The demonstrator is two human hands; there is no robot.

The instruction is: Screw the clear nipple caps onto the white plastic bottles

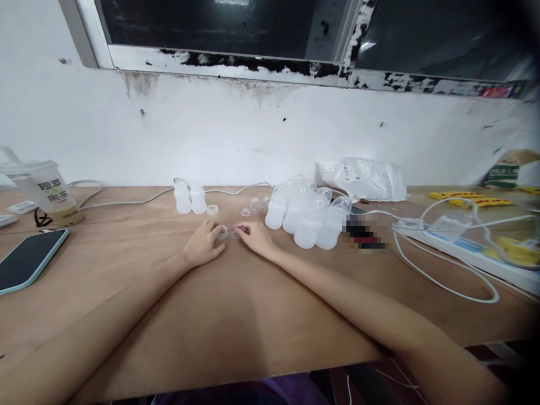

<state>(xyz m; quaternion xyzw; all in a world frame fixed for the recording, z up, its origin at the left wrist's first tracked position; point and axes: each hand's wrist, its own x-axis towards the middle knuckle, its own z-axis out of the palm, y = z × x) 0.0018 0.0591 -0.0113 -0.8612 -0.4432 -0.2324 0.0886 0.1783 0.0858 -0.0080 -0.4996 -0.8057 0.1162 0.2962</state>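
Observation:
My left hand (204, 244) rests on the wooden table with its fingers closed around a white ring collar (223, 232). Just beside it, my right hand (255, 236) pinches a small clear bottle nipple (237, 234) by its edge. The two pieces are close together; whether they touch I cannot tell. Beyond my left hand lies another white ring (212, 210), near two uncapped white bottles (190, 199). Past my right hand are a small clear nipple (245, 212) and clear dome caps (255, 205). Several bottles with clear domed tops (307, 225) stand grouped to the right.
A drink cup (53, 194) and a phone (31, 261) are at the left. A white plastic bag (365, 180) lies by the wall. On the right are a power strip (472, 253), looped white cables (426, 284) and yellow packets (468, 199).

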